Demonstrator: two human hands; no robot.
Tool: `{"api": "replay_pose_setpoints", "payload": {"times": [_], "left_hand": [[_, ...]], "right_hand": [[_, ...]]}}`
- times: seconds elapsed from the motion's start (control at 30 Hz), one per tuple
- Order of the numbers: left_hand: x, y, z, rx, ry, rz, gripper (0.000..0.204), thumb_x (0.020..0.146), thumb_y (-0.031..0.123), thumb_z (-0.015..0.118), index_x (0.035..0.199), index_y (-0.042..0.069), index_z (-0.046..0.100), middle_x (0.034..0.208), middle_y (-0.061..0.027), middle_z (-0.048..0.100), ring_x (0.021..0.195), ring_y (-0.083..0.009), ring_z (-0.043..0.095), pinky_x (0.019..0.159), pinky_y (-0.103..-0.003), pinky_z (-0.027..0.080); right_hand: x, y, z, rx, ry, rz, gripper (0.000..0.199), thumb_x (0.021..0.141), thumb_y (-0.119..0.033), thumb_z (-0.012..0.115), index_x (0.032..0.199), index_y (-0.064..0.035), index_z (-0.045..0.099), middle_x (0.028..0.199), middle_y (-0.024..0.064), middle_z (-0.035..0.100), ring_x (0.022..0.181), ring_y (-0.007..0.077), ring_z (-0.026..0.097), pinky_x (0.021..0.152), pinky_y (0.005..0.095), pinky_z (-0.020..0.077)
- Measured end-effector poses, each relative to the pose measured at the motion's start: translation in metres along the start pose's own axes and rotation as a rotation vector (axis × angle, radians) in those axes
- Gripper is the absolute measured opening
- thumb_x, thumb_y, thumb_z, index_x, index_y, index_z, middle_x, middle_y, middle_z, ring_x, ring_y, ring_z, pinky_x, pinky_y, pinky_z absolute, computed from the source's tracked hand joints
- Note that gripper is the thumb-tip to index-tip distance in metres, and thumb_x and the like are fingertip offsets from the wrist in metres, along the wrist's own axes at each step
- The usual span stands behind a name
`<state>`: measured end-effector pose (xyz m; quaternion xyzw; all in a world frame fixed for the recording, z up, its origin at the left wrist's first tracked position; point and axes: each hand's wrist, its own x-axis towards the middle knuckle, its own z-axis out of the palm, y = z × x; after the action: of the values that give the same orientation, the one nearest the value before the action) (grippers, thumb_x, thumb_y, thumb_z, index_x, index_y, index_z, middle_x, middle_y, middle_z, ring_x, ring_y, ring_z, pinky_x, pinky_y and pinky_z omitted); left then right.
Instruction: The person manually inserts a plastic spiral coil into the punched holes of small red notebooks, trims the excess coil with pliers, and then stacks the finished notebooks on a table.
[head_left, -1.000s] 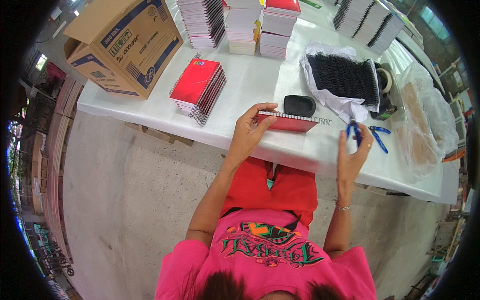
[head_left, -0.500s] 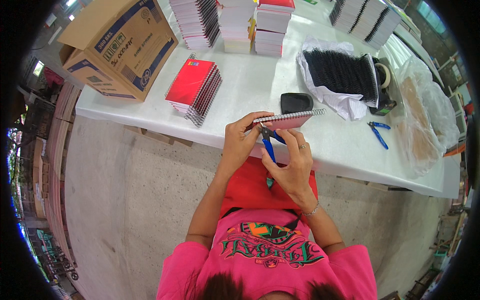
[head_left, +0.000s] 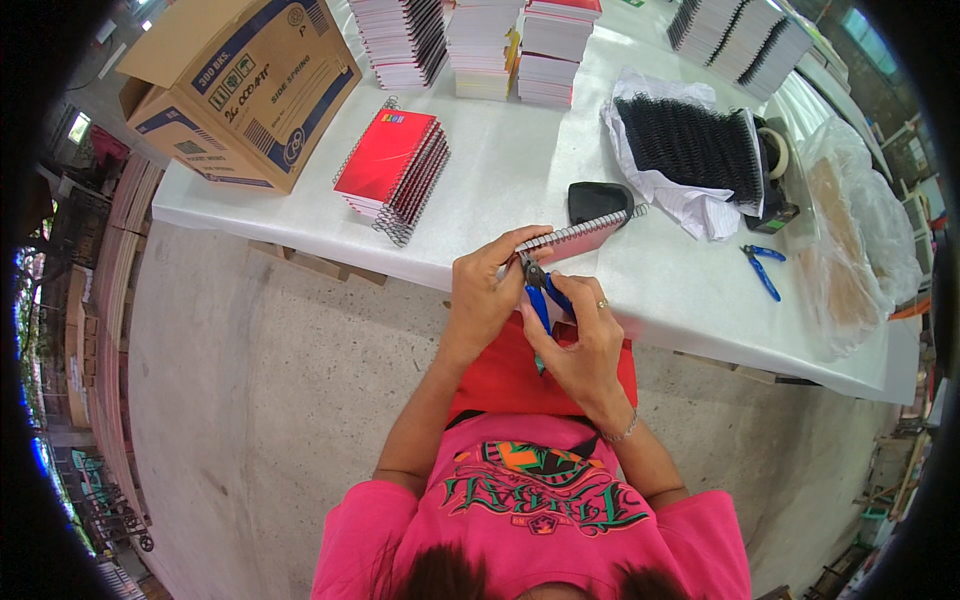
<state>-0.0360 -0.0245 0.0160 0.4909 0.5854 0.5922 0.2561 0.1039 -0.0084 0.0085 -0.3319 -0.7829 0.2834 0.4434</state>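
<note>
My left hand [head_left: 487,290] grips the left end of a spiral notebook [head_left: 590,240], its wire coil edge turned up. In my right hand [head_left: 585,340] is a pair of blue-handled cutting pliers [head_left: 537,290], fingers wrapped round the handles. The jaws of the pliers sit at the coil's left end, beside my left fingertips. Whether they have closed on the wire is too small to tell. The notebook's far right end lies by a black pad-like object [head_left: 597,203] on the table.
A stack of red spiral notebooks [head_left: 390,160] lies left of my hands, beside a cardboard box [head_left: 240,100]. Taller notebook stacks [head_left: 485,50] stand behind. To the right are black coils [head_left: 690,150] on white cloth, a second pair of blue pliers [head_left: 763,270] and a clear plastic bag [head_left: 850,240].
The plier handles have come closer together in my right hand, and my right fingers have curled in more. The notebook has tilted slightly, its right end a little higher.
</note>
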Motion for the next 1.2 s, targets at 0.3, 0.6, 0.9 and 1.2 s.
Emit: {"api": "replay_pose_setpoints", "payload": {"times": [0.3,0.6,0.9,1.2], "left_hand": [[-0.006,0.003,0.008,0.046,0.094,0.057,0.035,0.088,-0.007,0.051,0.117,0.002,0.067,0.096,-0.0118,0.073,0.084,-0.0126,0.069,0.070,-0.025,0.053],[0.057,0.041,-0.083,0.157,0.662,0.061,0.026,0.092,0.013,0.067,0.115,0.001,0.067,0.085,-0.0018,0.066,0.068,-0.0036,0.054,0.066,-0.018,0.045],[0.083,-0.037,-0.146,0.248,0.827,0.186,0.027,0.091,0.021,0.071,0.102,-0.003,0.063,0.091,-0.0048,0.062,0.080,-0.0094,0.052,0.074,-0.023,0.044],[0.079,-0.072,-0.147,-0.119,0.726,-0.087,0.031,0.090,0.026,0.071,0.100,-0.002,0.063,0.094,-0.0065,0.059,0.087,-0.0125,0.052,0.080,-0.026,0.043]], "right_hand": [[0.027,-0.005,-0.041,1.269,-0.594,0.836,0.030,0.100,-0.033,0.052,0.111,-0.0058,0.046,0.091,0.0112,0.060,0.068,0.0190,0.063,0.062,0.0285,0.0534],[0.038,0.112,-0.107,-0.353,-0.071,0.179,0.033,0.088,-0.016,0.067,0.116,-0.0025,0.056,0.107,0.0176,0.057,0.100,0.0322,0.057,0.088,0.0398,0.0450],[0.043,0.127,-0.106,-0.583,0.181,0.006,0.019,0.087,-0.012,0.066,0.105,-0.0055,0.065,0.111,0.0173,0.057,0.107,0.0336,0.053,0.091,0.0428,0.0408],[0.133,0.094,-0.091,-0.347,0.134,-0.160,0.010,0.087,-0.011,0.066,0.096,-0.0078,0.070,0.102,0.0082,0.062,0.098,0.0254,0.059,0.087,0.0374,0.0424]]}}
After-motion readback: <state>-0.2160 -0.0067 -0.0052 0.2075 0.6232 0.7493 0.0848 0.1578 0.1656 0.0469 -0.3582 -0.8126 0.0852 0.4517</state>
